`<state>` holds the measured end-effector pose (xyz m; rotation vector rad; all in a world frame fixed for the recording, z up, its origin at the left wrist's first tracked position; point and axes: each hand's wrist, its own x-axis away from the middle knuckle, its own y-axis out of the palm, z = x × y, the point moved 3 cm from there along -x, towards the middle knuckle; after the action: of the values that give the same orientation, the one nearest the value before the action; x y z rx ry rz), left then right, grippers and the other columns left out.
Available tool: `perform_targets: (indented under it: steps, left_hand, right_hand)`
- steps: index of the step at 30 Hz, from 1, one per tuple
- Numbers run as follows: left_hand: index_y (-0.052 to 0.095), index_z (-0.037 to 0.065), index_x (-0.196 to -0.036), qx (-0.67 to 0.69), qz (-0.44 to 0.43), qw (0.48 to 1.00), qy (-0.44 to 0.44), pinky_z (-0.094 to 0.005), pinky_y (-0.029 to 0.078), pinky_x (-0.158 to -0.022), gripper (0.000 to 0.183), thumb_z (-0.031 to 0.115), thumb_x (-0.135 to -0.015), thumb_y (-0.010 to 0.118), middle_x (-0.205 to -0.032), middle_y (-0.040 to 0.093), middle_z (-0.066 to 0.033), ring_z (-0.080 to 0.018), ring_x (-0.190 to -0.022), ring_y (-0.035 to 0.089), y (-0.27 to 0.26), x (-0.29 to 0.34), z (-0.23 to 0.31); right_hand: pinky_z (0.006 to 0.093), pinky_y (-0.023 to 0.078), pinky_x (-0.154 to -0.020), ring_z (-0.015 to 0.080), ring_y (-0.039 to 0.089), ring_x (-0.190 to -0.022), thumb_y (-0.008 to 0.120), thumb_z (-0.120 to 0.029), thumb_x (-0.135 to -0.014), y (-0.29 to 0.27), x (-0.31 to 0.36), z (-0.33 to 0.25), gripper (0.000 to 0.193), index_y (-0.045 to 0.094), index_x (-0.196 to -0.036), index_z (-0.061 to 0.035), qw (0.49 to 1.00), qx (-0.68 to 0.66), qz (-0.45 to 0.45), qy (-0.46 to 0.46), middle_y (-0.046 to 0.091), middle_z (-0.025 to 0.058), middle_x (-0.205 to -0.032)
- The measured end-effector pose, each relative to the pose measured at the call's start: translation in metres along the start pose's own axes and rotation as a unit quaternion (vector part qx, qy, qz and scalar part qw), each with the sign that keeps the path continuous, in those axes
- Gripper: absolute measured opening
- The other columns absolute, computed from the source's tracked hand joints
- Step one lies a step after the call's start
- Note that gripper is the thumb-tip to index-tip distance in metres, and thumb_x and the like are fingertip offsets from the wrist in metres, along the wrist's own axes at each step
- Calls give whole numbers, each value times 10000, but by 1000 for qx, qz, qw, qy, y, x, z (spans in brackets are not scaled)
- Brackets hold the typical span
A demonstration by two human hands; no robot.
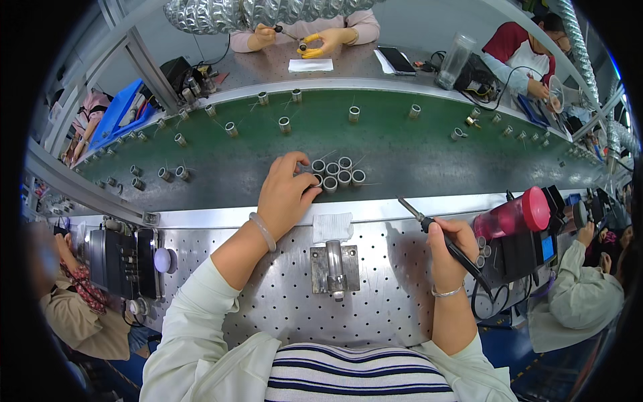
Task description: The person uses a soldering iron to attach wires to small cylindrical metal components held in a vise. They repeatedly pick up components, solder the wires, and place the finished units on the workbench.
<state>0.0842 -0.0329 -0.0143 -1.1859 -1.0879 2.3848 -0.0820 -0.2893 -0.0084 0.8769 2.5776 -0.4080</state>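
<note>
While the right hand (pixel 447 271) clasps the iron (pixel 462 257), the left hand (pixel 284 192) meets the cylinders (pixel 344 178) on the belt (pixel 415 174); whether clamped, undetermined. They appear light, rigid, leads (pixel 373 183) likely fragile: hold by the sides.

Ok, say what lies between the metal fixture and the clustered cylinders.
Head view: from the fixture, a white pad, the silver rail, then bare belt before the cylinders.

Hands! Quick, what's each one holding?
Left hand: curled at the metal cylinders; can't tell if gripping.
Right hand: closed around the soldering iron.
</note>
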Motion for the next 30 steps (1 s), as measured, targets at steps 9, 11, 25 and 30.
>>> perform_targets:
  steps: [9, 11, 25, 30]
  left_hand:
    - [674, -5, -776, 577, -202, 728, -310, -259, 485, -780, 110, 67, -757, 754, -983, 645, -123, -145, -857, 614, -39, 8, 37]
    - [660, -3, -817, 580, -226, 710, -330, -266, 488, -789, 126, 47, -745, 749, -920, 662, -119, -159, -850, 630, -32, 11, 42]
    - [434, -29, -1372, 716, -257, 535, -368, -337, 477, -883, 785, 349, -768, 766, -1125, 616, -161, -208, -1064, 577, -16, 33, 45]
    - [571, -33, -1213, 713, -232, 581, -316, -359, 487, -935, 472, 22, -770, 722, -1205, 603, -198, -259, -1120, 592, -11, 47, 52]
  right_hand:
    - [199, 428, -557, 87, 553, -586, 646, -9, -849, 2, 3, -19, 77, 607, -907, 25, 991, -117, -14, 61, 593, 56, -739]
    - [197, 422, -545, 92, 550, -575, 644, -15, -852, 3, 4, -18, 80, 598, -900, 29, 990, -129, -25, 51, 587, 65, -729]
    - [221, 447, -540, 134, 567, -570, 717, -69, -807, 4, 8, -24, 184, 592, -877, 47, 938, -305, -162, 24, 602, 110, -727]
    - [255, 462, -561, 175, 595, -624, 737, -25, -757, 11, 13, -26, 185, 629, -879, 62, 916, -324, -237, 28, 627, 133, -761]
